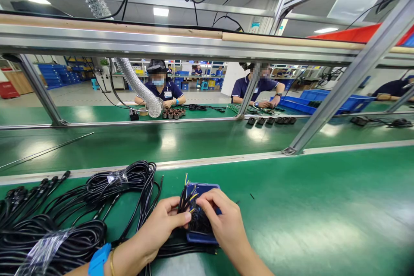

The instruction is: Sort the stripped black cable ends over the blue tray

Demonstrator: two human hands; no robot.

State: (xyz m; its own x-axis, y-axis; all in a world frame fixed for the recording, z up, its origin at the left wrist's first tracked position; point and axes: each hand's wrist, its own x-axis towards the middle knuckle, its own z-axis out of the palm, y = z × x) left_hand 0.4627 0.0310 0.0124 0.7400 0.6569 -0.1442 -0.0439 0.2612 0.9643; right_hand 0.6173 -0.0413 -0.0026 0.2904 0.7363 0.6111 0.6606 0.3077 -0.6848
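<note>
The left hand (pixel 166 219) has its fingers closed around a bunch of thin black round cables with yellow and blue wire ends (pixel 183 202). The bunch is up over the left edge of a small blue plastic tray (pixel 202 238). The right hand (pixel 224 217) is over the tray's right side, its thumb and pointing finger bent in close by a yellow wire tip. I cannot tell if they pinch a wire. Lots of little black bits (pixel 199 223) lie in the tray.

The tray sits on a shiny green workbench (pixel 310 207). Toward the bench's left edge lie two big loops of black cable, one near the far edge (pixel 139 171) and one closer (pixel 80 238), each wrapped with clear plastic.
</note>
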